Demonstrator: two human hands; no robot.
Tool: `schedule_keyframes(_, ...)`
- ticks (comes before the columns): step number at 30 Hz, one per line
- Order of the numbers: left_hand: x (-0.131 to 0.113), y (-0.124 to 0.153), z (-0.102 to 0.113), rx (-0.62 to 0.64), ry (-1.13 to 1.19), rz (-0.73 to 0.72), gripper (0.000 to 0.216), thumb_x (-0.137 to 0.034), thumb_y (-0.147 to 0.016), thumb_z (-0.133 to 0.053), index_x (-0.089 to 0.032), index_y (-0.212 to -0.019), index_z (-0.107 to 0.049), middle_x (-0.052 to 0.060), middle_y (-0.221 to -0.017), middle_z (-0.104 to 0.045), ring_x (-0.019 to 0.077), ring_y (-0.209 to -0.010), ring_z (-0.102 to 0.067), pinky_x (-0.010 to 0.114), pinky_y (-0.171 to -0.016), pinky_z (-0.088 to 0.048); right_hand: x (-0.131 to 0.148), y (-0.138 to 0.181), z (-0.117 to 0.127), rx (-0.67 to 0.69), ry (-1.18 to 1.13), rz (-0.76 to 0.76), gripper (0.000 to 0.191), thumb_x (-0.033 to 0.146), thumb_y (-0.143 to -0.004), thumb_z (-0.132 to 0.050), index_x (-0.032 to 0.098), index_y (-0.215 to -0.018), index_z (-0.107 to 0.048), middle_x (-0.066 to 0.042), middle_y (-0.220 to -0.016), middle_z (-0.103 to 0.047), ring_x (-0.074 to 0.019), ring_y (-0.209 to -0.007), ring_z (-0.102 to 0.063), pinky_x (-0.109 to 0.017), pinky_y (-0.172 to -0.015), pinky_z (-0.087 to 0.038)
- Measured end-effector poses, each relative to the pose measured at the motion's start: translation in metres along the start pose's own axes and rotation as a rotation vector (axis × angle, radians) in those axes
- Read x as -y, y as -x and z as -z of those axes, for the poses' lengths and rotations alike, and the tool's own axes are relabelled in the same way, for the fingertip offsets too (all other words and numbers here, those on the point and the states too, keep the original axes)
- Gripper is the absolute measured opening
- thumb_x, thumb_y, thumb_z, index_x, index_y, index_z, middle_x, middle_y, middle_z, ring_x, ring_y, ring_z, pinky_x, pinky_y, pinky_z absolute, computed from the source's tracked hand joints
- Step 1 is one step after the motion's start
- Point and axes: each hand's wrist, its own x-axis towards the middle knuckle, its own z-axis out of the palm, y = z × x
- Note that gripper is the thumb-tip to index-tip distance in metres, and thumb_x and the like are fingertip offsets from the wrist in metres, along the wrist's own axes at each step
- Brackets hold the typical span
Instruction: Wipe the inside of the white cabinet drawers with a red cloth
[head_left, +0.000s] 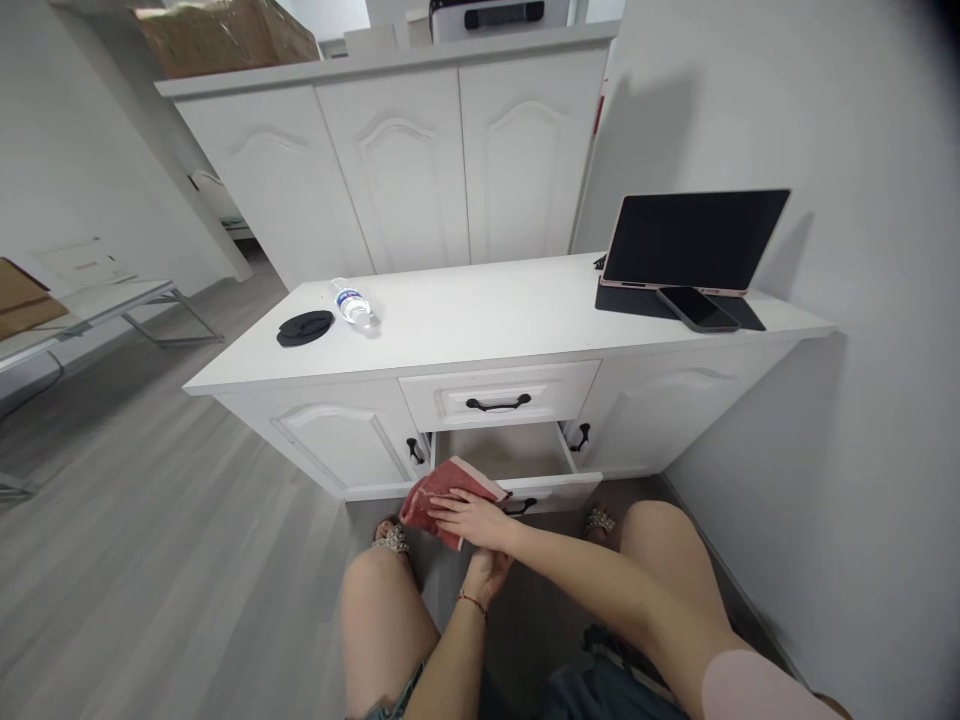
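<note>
A red towel (433, 497) with a pale edge is in front of the pulled-out lower drawer (517, 452), partly overlapping its front left corner. My right hand (471, 518) lies on top of the towel with its fingers stretched out flat. Just below it is my left hand (489, 572), palm turned up and a red bracelet at the wrist. Its fingers are hidden behind my right hand and the towel, so I cannot see what they hold. The visible inside of the drawer shows a bare bottom. A black handle (520, 507) shows on the drawer front beside the towel.
Above the drawer, a shut drawer (499, 396) sits under the white cabinet top (465, 320). On that top are a plastic bottle (352, 305), a black flat item (305, 328), a tablet (694, 240) and a phone (697, 309). My knees flank the drawer. A wall (862, 450) stands at right.
</note>
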Motion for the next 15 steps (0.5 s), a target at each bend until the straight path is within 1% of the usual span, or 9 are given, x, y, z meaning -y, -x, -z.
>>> schedule_keyframes(2, 0.003, -0.002, 0.003, 0.052, 0.036, 0.036, 0.018, -0.017, -0.086, -0.05, -0.02, -0.097, -0.064, 0.009, -0.111, -0.066, 0.0213, -0.107, -0.061, 0.033, -0.082, -0.05, -0.004, 0.006, -0.006, 0.003, -0.061, -0.017, 0.037, 0.012, -0.091, -0.048, 0.022, -0.125, -0.056, -0.003, -0.146, -0.045, -0.0131, -0.141, -0.027, -0.037, -0.118, -0.018)
schedule_keyframes(5, 0.007, -0.007, 0.006, 0.082, 0.075, 0.068, 0.016, -0.012, -0.08, -0.052, -0.021, -0.09, -0.062, 0.008, -0.107, -0.067, 0.0217, -0.106, -0.061, 0.035, -0.084, -0.049, -0.009, 0.021, -0.012, 0.003, -0.157, -0.072, 0.049, 0.006, -0.082, -0.052, 0.023, -0.128, -0.056, -0.003, -0.145, -0.045, -0.0139, -0.138, -0.035, -0.033, -0.118, -0.02)
schedule_keyframes(7, 0.01, -0.009, 0.008, 0.09, 0.092, 0.084, 0.023, -0.005, -0.072, -0.055, -0.021, -0.088, -0.062, 0.007, -0.103, -0.067, 0.0216, -0.103, -0.062, 0.035, -0.085, -0.047, -0.012, 0.033, -0.013, 0.011, -0.176, -0.101, 0.054, 0.005, -0.079, -0.053, 0.022, -0.13, -0.055, -0.004, -0.145, -0.045, -0.0148, -0.137, -0.037, -0.032, -0.117, -0.02)
schedule_keyframes(9, 0.012, -0.011, 0.01, 0.099, 0.108, 0.102, 0.033, 0.004, -0.064, -0.053, -0.019, -0.086, -0.061, 0.005, -0.097, -0.067, 0.0197, -0.096, -0.064, 0.034, -0.085, -0.047, -0.012, 0.045, -0.011, 0.026, -0.172, -0.131, 0.056, 0.004, -0.079, -0.05, 0.018, -0.133, -0.052, -0.007, -0.146, -0.043, -0.0162, -0.137, -0.036, -0.033, -0.118, -0.018)
schedule_keyframes(11, 0.015, -0.013, 0.01, 0.105, 0.123, 0.113, 0.039, 0.008, -0.059, -0.05, -0.018, -0.085, -0.06, 0.005, -0.093, -0.066, 0.018, -0.091, -0.064, 0.032, -0.083, -0.047, -0.01, 0.054, -0.006, 0.031, -0.181, -0.176, 0.059, 0.003, -0.079, -0.047, 0.015, -0.136, -0.048, -0.008, -0.146, -0.042, -0.0178, -0.137, -0.036, -0.034, -0.118, -0.018)
schedule_keyframes(15, 0.018, -0.015, 0.008, 0.073, 0.145, 0.11, 0.041, 0.009, -0.056, -0.048, -0.018, -0.084, -0.059, 0.005, -0.091, -0.064, 0.0177, -0.089, -0.063, 0.03, -0.078, -0.047, 0.001, 0.064, 0.007, -0.008, -0.224, -0.294, 0.066, -0.001, -0.077, -0.043, 0.02, -0.14, -0.043, -0.005, -0.147, -0.043, -0.0198, -0.135, -0.039, -0.038, -0.118, -0.017)
